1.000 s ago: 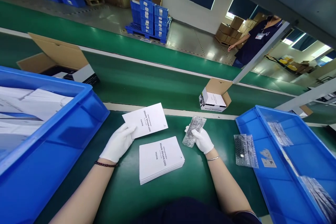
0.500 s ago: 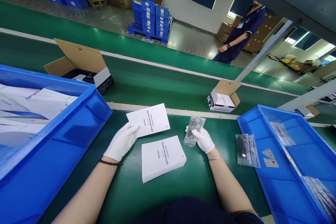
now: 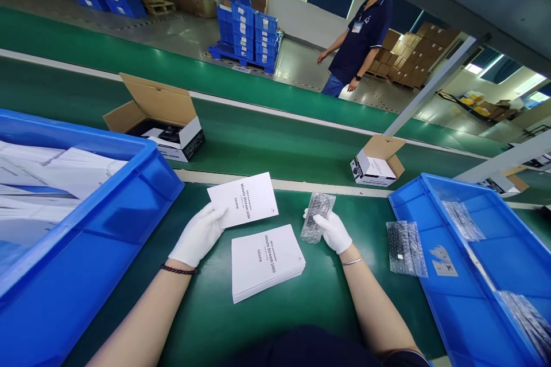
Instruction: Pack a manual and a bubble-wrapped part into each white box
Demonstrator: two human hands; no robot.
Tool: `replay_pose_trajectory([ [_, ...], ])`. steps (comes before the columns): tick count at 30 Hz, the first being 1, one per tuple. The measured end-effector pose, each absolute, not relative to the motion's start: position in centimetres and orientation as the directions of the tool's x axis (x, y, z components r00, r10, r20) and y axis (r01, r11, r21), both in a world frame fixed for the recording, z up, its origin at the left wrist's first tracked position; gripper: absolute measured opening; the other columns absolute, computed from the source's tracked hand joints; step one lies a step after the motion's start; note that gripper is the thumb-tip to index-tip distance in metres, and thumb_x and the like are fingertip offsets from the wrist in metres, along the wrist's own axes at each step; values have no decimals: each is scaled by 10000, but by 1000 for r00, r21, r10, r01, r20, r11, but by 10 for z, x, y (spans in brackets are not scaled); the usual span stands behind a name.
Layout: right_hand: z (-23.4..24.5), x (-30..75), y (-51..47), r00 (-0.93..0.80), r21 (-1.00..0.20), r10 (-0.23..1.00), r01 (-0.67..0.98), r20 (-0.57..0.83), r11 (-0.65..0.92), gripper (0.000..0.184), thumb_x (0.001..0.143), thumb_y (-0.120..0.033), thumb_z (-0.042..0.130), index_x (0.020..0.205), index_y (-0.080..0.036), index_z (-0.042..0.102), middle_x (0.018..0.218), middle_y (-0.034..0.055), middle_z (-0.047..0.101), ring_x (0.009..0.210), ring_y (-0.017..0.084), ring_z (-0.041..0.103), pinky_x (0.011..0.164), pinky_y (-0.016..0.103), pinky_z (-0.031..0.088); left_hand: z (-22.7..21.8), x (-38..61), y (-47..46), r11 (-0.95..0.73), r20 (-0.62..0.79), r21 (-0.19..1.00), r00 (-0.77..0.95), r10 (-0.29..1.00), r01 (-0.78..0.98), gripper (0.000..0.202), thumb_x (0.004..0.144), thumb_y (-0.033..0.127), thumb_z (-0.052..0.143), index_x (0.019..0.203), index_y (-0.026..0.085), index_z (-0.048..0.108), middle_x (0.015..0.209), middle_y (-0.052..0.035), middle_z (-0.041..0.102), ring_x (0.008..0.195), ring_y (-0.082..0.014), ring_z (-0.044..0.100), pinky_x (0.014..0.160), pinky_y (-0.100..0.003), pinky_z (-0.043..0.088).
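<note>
White-gloved, my left hand (image 3: 198, 235) pinches the left edge of a white printed booklet (image 3: 247, 200) marked "Minute Stream 1000". Below and right of it, a neat stack of the same booklets (image 3: 267, 261) lies on the green bench. My right hand (image 3: 332, 230), also gloved, grips a bubble-wrapped packet (image 3: 317, 217) with the thumb across its front. What is inside the wrap is dark and I cannot make it out. More bubble-wrapped packets (image 3: 407, 248) lie at the right, against a blue bin.
A blue bin (image 3: 107, 229) of white papers stands at left, another blue bin (image 3: 456, 298) with wrapped packets at right. On the green conveyor (image 3: 267, 149) beyond sit an open carton (image 3: 191, 140) and a smaller open carton (image 3: 374, 166). A person (image 3: 361, 40) is in the background.
Both open cartons on the conveyor have shifted to the right. The person in the background has moved left. My hands hold the same things, almost still.
</note>
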State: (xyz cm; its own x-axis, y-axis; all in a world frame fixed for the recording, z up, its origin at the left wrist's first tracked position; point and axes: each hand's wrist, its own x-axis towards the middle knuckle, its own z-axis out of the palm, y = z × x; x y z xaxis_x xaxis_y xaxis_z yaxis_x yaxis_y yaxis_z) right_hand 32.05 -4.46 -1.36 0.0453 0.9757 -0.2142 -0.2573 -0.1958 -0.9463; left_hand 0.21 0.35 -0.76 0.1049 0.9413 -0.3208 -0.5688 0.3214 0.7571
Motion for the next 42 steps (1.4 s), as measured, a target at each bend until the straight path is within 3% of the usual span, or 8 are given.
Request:
replay_pose_trajectory([
  [10,-18,322,-46,93,-963,974,-196,-207,-186,447,631,-466,874,976,-214,744,1003,91,760,977,309,699,979,492,523,-12,3,3,272,-278,769,81,957,-578,367,756,238,782,1103,164,693,1297,-152,671,1262,-332,607,1067,-430,540],
  [16,-21,327,-42,190,-979,960,-69,-204,-194,538,685,-501,820,1120,-212,693,1186,67,726,1128,291,660,1009,428,518,-16,0,5,261,-211,692,158,965,-673,355,765,231,799,1087,126,691,1179,-144,714,1074,-280,690,962,-393,561],
  [21,29,293,-1,223,-935,972,325,-73,-145,575,765,-582,688,1157,-163,669,1177,111,724,1087,311,665,959,438,532,-18,-5,7,274,-209,581,185,960,-766,246,806,197,758,1032,114,706,1032,-102,739,909,-213,705,821,-314,561],
  [25,90,224,60,-108,-708,956,650,272,275,493,883,-512,526,1207,-166,663,1219,130,697,1132,314,623,1019,470,483,-16,-10,8,301,-223,537,212,952,-788,175,788,180,763,944,119,711,907,-80,733,804,-190,702,732,-278,561],
  [29,129,138,136,-411,-358,832,763,373,538,495,921,-318,469,1389,-189,564,1354,124,626,1250,312,555,1071,472,439,-14,-14,10,309,-224,531,221,949,-789,178,778,152,766,941,103,716,894,-87,737,797,-192,705,728,-276,560],
  [32,132,84,191,-446,-246,860,830,248,501,502,937,-259,450,1427,-165,510,1351,144,627,1200,315,590,1014,465,473,-15,-17,12,294,-225,529,203,953,-796,158,808,133,737,962,103,718,923,-81,745,813,-178,708,748,-266,557],
  [37,101,47,243,-425,-111,903,902,-59,418,370,976,-276,425,1266,-218,647,1265,101,681,1106,270,632,936,380,502,-22,-19,17,280,-218,524,191,957,-804,93,844,121,687,930,109,720,909,-68,742,815,-162,704,763,-256,550],
  [42,70,56,240,-328,-26,944,944,-18,328,414,951,-287,504,1321,-149,627,1332,230,592,1246,371,542,1008,493,454,-23,-18,19,297,-234,532,200,951,-793,115,851,130,674,952,107,724,933,-77,742,832,-169,701,788,-268,544],
])
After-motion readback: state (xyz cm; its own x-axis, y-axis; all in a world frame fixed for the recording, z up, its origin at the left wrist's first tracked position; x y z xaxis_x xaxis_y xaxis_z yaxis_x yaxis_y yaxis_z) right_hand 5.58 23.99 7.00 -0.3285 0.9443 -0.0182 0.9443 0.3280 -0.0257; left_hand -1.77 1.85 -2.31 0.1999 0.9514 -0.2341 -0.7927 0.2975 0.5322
